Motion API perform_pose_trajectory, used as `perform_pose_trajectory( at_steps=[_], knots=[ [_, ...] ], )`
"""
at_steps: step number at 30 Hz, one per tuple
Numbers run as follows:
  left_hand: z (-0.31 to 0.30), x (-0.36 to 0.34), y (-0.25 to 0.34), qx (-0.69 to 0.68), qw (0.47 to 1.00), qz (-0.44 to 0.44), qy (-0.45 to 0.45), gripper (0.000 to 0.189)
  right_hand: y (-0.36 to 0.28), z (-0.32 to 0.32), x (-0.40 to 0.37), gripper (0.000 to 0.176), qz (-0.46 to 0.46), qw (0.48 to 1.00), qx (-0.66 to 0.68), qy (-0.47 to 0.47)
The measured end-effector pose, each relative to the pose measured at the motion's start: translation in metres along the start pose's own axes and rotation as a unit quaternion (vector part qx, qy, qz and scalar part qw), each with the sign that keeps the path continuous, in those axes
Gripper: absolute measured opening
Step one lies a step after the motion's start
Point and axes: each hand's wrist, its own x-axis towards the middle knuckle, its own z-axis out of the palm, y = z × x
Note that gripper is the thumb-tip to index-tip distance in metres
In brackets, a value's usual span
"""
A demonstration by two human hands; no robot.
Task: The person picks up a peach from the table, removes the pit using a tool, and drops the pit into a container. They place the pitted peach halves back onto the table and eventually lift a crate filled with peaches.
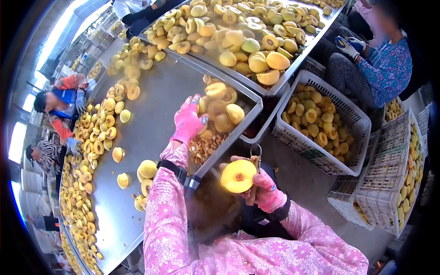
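Note:
My left hand (pixel 189 120), in a pink fingertip-worn glove, reaches over the metal table with its fingers stretched out. Its fingertips lie right at a small heap of yellow peaches (pixel 235 113) in the table's corner. Below that heap is a pile of brown peach pits and scraps (pixel 201 149). My right hand (pixel 270 192), gloved in pink too, is closed around a peach half (pixel 238 176), whose cut face and reddish pit hollow point up toward me. Against the same palm sits a tool with a wooden handle (pixel 253 195) and a metal loop at its top end.
Loose peach halves (pixel 98 146) line the far side of the metal table (pixel 158 107). A second table heaped with peaches (pixel 270 60) stands ahead. At the right are a grey crate (pixel 362 133) of peaches and stacked crates (pixel 382 174). Several people (pixel 389 68) sit around the tables.

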Motion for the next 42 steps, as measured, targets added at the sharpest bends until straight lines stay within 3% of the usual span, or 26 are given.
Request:
perform_pose_trajectory(
  at_steps=[3,4,7,9,11,14,16,18,19,20,22,25,29,31,32,34,35,36,37,38,41,42],
  knots=[
    [0.008,-0.005,-0.006,-0.193,0.977,0.032,0.089,0.069,0.004,-0.001,0.0,0.089,-0.003,1.0,-0.005,0.011],
    [-0.007,-0.017,0.006,-0.238,0.965,0.024,0.103,0.06,0.004,0.0,-0.001,0.089,-0.001,1.0,-0.006,0.008],
    [-0.024,-0.062,0.025,-0.517,0.85,-0.074,0.062,0.049,0.005,0.005,-0.003,0.088,-0.005,1.0,-0.026,0.008],
    [-0.045,-0.1,0.039,-0.57,0.814,-0.111,-0.006,0.038,0.008,0.007,-0.003,0.085,-0.006,1.0,-0.024,0.002],
    [-0.058,-0.137,0.049,-0.601,0.786,-0.138,-0.039,0.038,0.012,0.005,-0.003,0.084,-0.003,0.999,-0.035,-0.016],
    [-0.084,-0.174,0.077,-0.684,0.688,-0.214,-0.113,0.038,0.025,0.007,-0.004,0.078,-0.024,0.999,-0.047,-0.004],
    [-0.077,-0.201,0.073,-0.668,0.706,-0.202,-0.117,0.038,0.037,0.005,0.001,0.07,-0.043,0.998,-0.048,-0.015],
    [-0.069,-0.21,0.077,-0.658,0.721,-0.189,-0.105,0.038,0.029,0.028,-0.01,0.059,0.008,0.998,-0.063,-0.017],
    [-0.066,-0.215,0.076,-0.652,0.728,-0.193,-0.09,0.038,0.03,0.036,-0.013,0.056,-0.027,0.989,-0.142,0.001],
    [-0.057,-0.222,0.066,-0.688,0.695,-0.19,-0.085,0.036,0.049,0.021,-0.006,0.055,-0.083,0.982,-0.172,-0.017],
    [-0.045,-0.234,0.057,-0.75,0.628,-0.199,-0.059,0.032,0.05,0.042,-0.017,0.055,-0.027,0.984,-0.178,0.004],
    [-0.042,-0.253,0.05,-0.803,0.554,-0.215,-0.036,0.029,0.088,0.028,-0.008,0.057,-0.06,0.983,-0.172,-0.032],
    [-0.046,-0.283,0.038,-0.885,0.383,-0.264,-0.03,0.031,0.125,0.038,-0.012,0.055,-0.048,0.983,-0.178,-0.016],
    [-0.042,-0.295,0.032,-0.853,0.423,-0.304,0.024,0.037,0.141,0.045,-0.016,0.054,-0.042,0.986,-0.159,-0.016],
    [-0.045,-0.301,0.029,-0.848,0.431,-0.305,0.048,0.037,0.149,0.046,-0.015,0.051,-0.088,0.978,-0.188,-0.029],
    [-0.053,-0.314,0.028,-0.846,0.419,-0.313,0.102,0.039,0.15,0.049,-0.024,0.049,-0.006,0.975,-0.222,-0.001],
    [-0.079,-0.319,0.043,-0.66,0.697,-0.198,0.198,0.036,0.146,0.054,-0.032,0.048,0.036,0.971,-0.237,0.012],
    [-0.117,-0.321,0.069,-0.385,0.881,-0.058,0.268,0.034,0.118,0.089,-0.054,0.041,0.05,0.956,-0.286,0.041],
    [-0.138,-0.324,0.083,-0.058,0.948,0.088,0.3,0.032,0.125,0.081,-0.052,0.036,0.059,0.96,-0.27,0.035],
    [-0.125,-0.328,0.073,-0.2,0.928,-0.026,0.312,0.035,0.134,0.067,-0.049,0.032,0.069,0.964,-0.254,0.029],
    [-0.118,-0.339,0.055,-0.224,0.904,-0.032,0.362,0.034,0.143,0.056,-0.051,0.022,0.095,0.967,-0.235,0.013],
    [-0.117,-0.342,0.055,-0.345,0.862,-0.061,0.367,0.036,0.145,0.051,-0.05,0.022,0.113,0.965,-0.235,0.013]
  ],
)
